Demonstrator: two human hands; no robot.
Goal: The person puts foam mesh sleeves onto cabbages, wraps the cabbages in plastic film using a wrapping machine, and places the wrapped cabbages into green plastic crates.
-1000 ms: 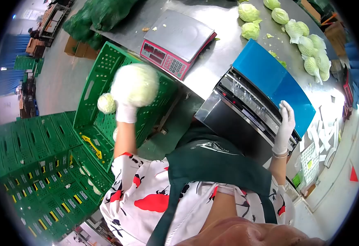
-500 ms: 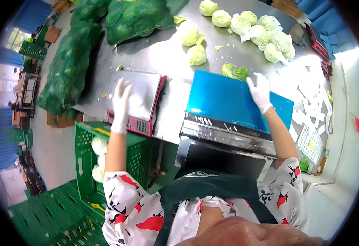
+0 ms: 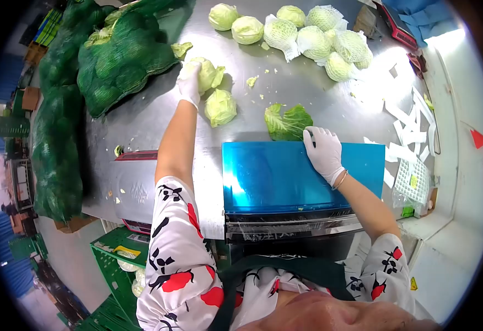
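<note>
My left hand (image 3: 188, 84), in a white glove, reaches far across the steel table and grips the left side of a pale green cabbage (image 3: 206, 74); its fingertips are partly hidden. Just below that head sits another bare cabbage (image 3: 220, 107). My right hand (image 3: 324, 151), also gloved, lies on the far edge of a blue-topped machine (image 3: 274, 176), fingers stretched and thumb apart. Touching or very near its fingertips is a loose green cabbage leaf (image 3: 288, 122).
Green net sacks of cabbages (image 3: 123, 60) stand at the left. Netted cabbages (image 3: 313, 44) group at the back. A red-edged scale (image 3: 137, 185) sits left of the machine, above a green crate (image 3: 112, 259). White strips (image 3: 412, 129) lie at the right.
My left hand has left the scale, moved up and right, and taken hold of a cabbage. My right hand stays on the blue top. The view has shifted with my head.
</note>
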